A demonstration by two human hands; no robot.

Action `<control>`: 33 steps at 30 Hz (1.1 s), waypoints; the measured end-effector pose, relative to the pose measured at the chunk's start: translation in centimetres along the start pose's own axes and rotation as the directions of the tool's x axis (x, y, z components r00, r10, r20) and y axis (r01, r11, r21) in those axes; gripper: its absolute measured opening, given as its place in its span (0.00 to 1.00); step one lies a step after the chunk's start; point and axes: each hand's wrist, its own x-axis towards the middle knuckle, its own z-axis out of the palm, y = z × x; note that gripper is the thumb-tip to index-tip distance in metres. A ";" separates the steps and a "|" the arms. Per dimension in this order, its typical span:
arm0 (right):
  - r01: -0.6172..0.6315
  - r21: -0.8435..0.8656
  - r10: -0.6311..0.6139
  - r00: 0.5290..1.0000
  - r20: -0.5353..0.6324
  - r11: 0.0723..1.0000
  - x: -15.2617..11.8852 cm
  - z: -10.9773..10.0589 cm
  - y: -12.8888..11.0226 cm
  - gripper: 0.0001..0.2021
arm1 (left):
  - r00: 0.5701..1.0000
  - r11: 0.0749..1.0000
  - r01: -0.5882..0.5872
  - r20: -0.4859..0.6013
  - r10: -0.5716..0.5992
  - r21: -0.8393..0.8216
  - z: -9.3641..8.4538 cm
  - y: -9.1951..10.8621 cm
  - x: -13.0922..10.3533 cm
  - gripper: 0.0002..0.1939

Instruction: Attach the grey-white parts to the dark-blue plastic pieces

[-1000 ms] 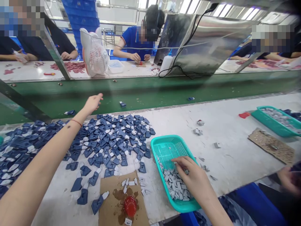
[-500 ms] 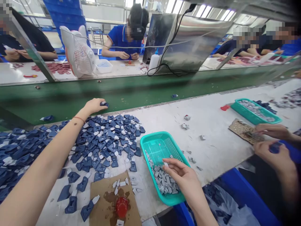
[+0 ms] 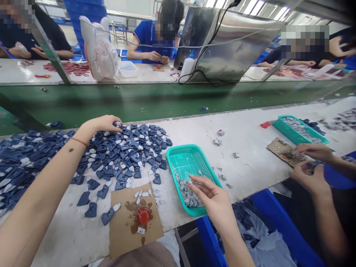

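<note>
My left hand [image 3: 104,124] is at the back edge of a pile of dark blue moulded pieces [image 3: 130,148] with white tabs. Its fingers are closed around one blue piece [image 3: 118,125], partly hidden by them. Over a green plastic basket [image 3: 174,178] hovers my right hand [image 3: 211,194], thumb and fingertips pinched on a small light-grey clip, mostly covered. Similar grey clips [image 3: 189,196] fill the near end of the basket. In front of me lies stained cardboard [image 3: 122,237] with a red cap [image 3: 143,215] and a few pale clips [image 3: 145,194] on it.
A green belt channel [image 3: 155,98] runs behind the table, with a stray blue piece [image 3: 204,108] on it. At right, a co-worker's hands [image 3: 314,167] work beside another green basket [image 3: 292,128]. Below the table edge is a blue bin [image 3: 267,218]. Other people sit opposite.
My left hand has come back from over the green belt to the pile's rear edge, still closed on a blue piece. My right hand stays pinched over the basket. The view has shifted slightly.
</note>
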 end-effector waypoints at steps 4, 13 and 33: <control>0.132 -0.078 -0.124 0.987 0.098 0.988 -2.0 1.5 -0.4 0.08 | 0.979 0.990 0.021 -0.198 -0.049 -0.139 -1.4 1.6 -4.6 0.25; 0.174 -0.099 -0.118 0.899 0.421 0.980 -5.6 6.7 -0.9 0.07 | 0.980 0.542 -0.028 -0.129 -0.151 -0.840 4.3 5.8 -17.2 0.17; 0.366 -0.385 -0.122 0.840 0.529 0.847 -5.9 9.7 -1.6 0.07 | 0.917 -0.159 0.234 0.272 -0.290 -0.959 15.8 6.7 -28.3 0.19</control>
